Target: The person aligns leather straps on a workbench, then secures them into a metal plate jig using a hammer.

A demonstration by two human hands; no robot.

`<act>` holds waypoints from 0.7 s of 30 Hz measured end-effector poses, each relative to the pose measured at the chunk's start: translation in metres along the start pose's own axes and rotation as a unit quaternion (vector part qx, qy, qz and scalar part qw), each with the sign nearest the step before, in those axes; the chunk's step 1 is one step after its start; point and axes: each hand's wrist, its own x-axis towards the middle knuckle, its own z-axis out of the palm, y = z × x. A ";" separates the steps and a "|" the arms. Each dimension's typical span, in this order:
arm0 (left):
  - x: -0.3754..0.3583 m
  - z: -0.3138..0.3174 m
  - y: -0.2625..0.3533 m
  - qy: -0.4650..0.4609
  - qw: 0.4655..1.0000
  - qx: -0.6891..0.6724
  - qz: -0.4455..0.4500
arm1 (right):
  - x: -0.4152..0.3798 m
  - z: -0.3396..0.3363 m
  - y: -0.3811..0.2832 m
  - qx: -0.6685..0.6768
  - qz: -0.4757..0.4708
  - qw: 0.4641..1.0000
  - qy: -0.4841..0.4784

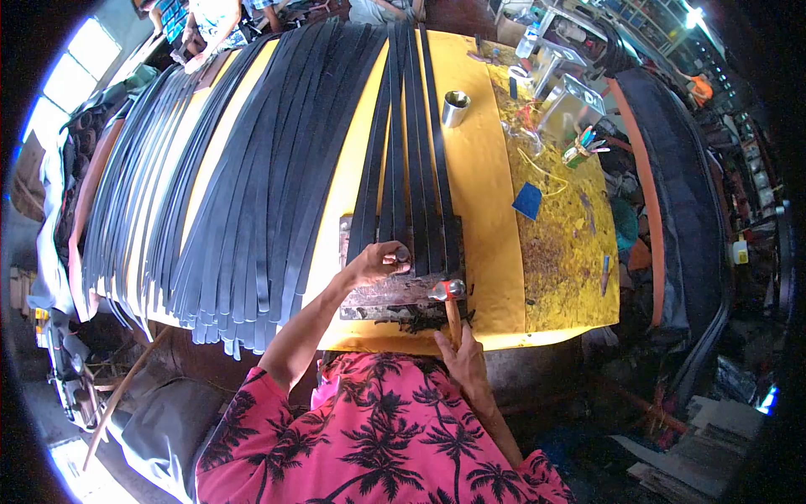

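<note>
My left hand point(375, 264) is closed around a short upright punch point(402, 254), seen from its top end, over the ends of several black straps point(416, 181). Those strap ends lie on a dark, worn block point(369, 298). Closed around the wooden handle of a hammer point(453, 315) is my right hand point(466, 361). The hammer's metal head has a red band and sits over the block, to the right of the punch and apart from it. Dark scraps point(411, 322) lie along the block's near edge. The punch's lower tip is hidden.
Many black straps point(260, 168) cover the left of the yellow table point(483, 210). To the right are a metal cup point(455, 109), a blue piece point(527, 202), a pen holder point(579, 151) and metal boxes point(575, 101). Other people point(210, 25) are at the far side.
</note>
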 end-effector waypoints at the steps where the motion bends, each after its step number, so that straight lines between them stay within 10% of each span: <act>1: 0.000 0.000 0.001 0.002 1.000 0.007 0.001 | 0.000 -0.001 0.000 -0.001 0.003 1.000 -0.006; 21: 0.002 0.000 0.001 -0.008 1.000 -0.014 -0.025 | 0.000 0.008 0.019 -0.020 0.026 0.999 -0.015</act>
